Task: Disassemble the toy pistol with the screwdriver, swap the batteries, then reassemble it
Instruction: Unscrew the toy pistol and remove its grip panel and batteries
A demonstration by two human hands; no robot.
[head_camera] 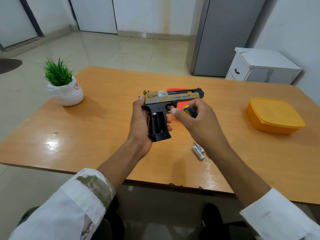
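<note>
My left hand (pixel 140 122) grips the toy pistol (pixel 171 97) by its black handle, barrel pointing right, held above the table. The gold-and-black slide faces me. The battery compartment (pixel 158 123) in the grip is uncovered and looks empty, with a spring at its lower end. My right hand (pixel 195 118) is closed around a screwdriver with a yellow-and-black handle (pixel 189 110), right beside the trigger guard; its tip is hidden. Two white batteries (pixel 198 150) lie on the table under my right wrist.
An orange round lid or dish (pixel 181 104) lies on the wooden table (pixel 103 129) behind the pistol. A yellow lidded box (pixel 275 116) sits at the right. A potted green plant (pixel 64 84) stands at the far left. A white cabinet (pixel 259 66) stands beyond the table.
</note>
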